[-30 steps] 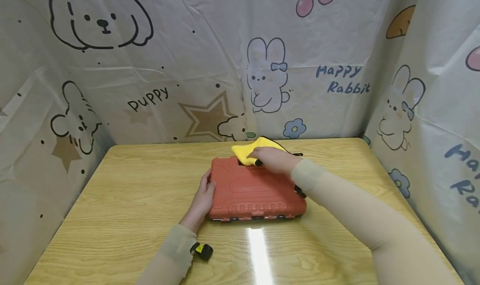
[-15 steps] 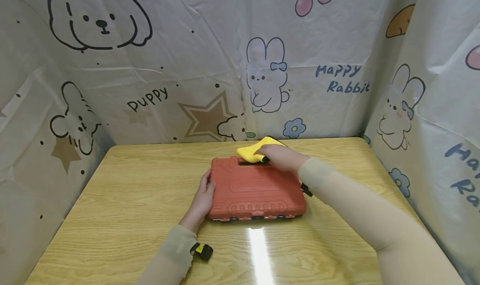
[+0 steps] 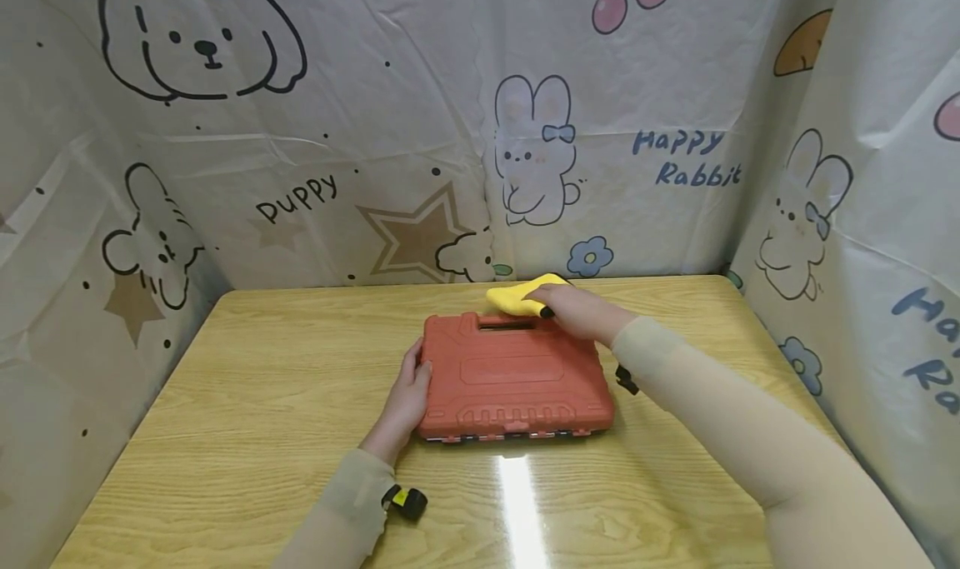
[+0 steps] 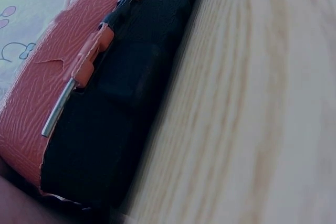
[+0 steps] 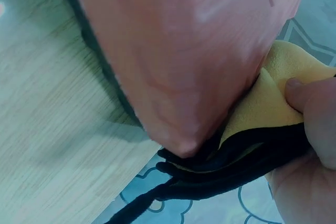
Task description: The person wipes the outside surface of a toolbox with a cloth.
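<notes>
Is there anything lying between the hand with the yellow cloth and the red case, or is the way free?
Nothing visible stands between them. The right hand holds the yellow cloth right at the far edge of the red case, by its handle slot. The left hand rests against the case's left side.

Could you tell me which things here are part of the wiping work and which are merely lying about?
In use:
- red tool case, flat on the table
- yellow cloth, at the case's far edge
- right hand, gripping the cloth
- left hand, resting against the case's left side

Just there:
- wooden table
- cartoon-print curtain around the table
</notes>
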Motion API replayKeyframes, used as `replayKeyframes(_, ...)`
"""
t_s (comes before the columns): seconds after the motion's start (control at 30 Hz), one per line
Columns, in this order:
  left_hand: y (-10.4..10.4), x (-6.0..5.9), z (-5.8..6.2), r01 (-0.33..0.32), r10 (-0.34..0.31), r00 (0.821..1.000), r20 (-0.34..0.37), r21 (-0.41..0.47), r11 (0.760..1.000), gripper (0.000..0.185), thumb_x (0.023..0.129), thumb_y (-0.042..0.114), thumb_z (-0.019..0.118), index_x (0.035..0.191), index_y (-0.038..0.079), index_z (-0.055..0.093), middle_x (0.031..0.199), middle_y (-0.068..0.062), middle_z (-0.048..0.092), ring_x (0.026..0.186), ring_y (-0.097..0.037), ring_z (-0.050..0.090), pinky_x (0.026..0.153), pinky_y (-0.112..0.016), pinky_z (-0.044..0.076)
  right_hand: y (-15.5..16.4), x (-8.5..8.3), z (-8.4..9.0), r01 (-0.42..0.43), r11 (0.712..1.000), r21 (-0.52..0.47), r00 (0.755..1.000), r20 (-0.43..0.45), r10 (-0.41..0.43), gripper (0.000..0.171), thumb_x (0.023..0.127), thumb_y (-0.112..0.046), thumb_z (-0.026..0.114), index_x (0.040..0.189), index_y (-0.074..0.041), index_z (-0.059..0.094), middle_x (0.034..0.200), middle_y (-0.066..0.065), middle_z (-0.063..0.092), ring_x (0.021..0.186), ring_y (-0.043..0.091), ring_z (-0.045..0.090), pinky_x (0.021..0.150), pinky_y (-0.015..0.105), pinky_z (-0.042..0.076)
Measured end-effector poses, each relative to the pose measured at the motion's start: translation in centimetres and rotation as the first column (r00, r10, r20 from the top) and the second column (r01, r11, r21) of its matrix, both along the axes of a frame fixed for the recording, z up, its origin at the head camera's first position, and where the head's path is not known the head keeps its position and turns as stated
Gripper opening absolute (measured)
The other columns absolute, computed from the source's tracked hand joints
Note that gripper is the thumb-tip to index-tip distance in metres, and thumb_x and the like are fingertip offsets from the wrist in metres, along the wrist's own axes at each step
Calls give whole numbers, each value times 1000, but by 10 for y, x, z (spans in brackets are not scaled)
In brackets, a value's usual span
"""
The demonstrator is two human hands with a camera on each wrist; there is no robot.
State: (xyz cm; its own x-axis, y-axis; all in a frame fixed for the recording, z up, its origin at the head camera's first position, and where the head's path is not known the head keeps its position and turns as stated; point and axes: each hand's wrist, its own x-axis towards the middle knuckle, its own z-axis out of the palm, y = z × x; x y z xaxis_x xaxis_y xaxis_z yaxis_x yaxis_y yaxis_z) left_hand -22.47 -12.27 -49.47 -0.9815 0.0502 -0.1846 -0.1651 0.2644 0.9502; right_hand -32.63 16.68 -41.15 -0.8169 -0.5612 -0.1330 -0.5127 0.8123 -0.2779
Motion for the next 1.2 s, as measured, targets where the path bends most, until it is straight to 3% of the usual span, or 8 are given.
replayKeyframes(0.43,0,0,-1,-1,1,1000,6,-10,1000,56,115,23,27,167,15,8,171,-21,14,158,-41,15,127,-59,17,28,2,-8,24,999,-32,995,-99,-27,36,105,-1,51,139,-1,61,140,20,63,135,37,56,117,50,41)
replayKeyframes(0.8,1,1,0,-12,12,1000,8,-24,1000,56,115,24,28,167,15,9,172,-20,14,158,-41,14,127,-58,16,44,4,-12,103,992,-73,993,-56,-107,39,104,0,51,141,-3,61,141,17,63,135,36,56,117,51,41)
replayKeyframes(1.2,0,0,-1,-1,1,1000,-6,4,1000,57,114,24,27,167,14,8,172,-20,13,158,-40,14,127,-59,17,62,7,-20,138,985,-107,987,-72,-146,42,101,3,54,143,-3,59,142,17,63,135,38,56,115,53,43)
